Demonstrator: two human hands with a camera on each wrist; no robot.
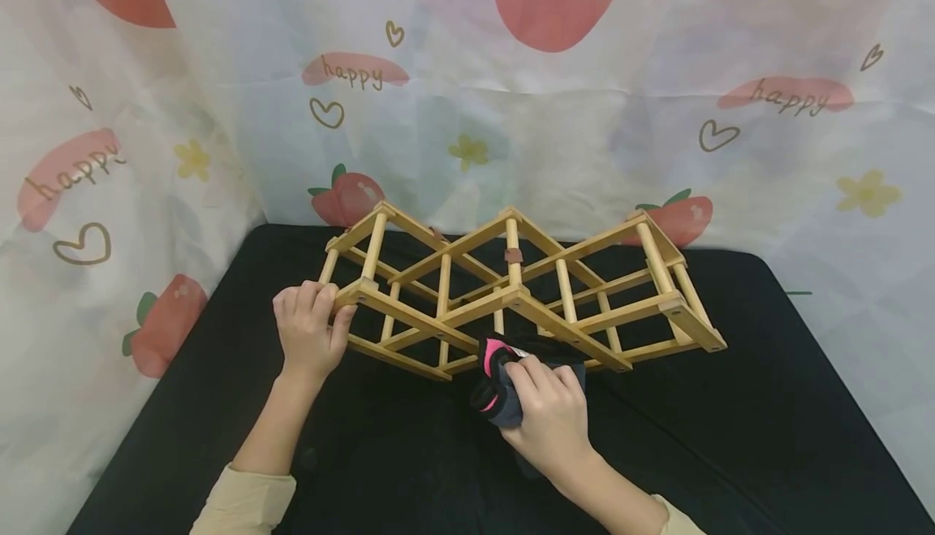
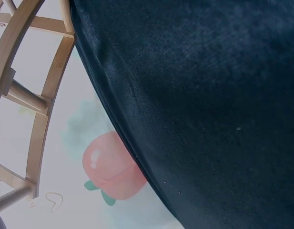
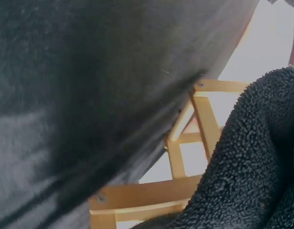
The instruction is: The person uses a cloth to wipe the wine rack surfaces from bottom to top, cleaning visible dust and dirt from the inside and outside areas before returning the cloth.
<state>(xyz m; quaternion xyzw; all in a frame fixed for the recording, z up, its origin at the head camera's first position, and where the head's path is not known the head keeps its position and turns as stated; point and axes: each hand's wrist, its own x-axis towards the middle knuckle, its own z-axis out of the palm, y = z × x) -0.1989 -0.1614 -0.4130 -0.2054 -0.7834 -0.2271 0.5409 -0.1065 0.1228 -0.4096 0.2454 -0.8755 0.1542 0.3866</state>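
Note:
A light wooden folding rack, zigzag in shape with round dowels, stands on the black-covered table. My left hand grips its front left corner. In my right hand is a bunched dark grey cloth with black and pink edging, held at the lower front middle of the rack. The right wrist view shows the fluffy cloth up close, in front of the rack's bars. From the left wrist, part of the rack appears, while the left hand is mostly out of that view.
Black fabric covers the table. Behind and to the left hangs a pale curtain printed with fruit, hearts and the word "happy". Small brown bands wrap parts of the rack.

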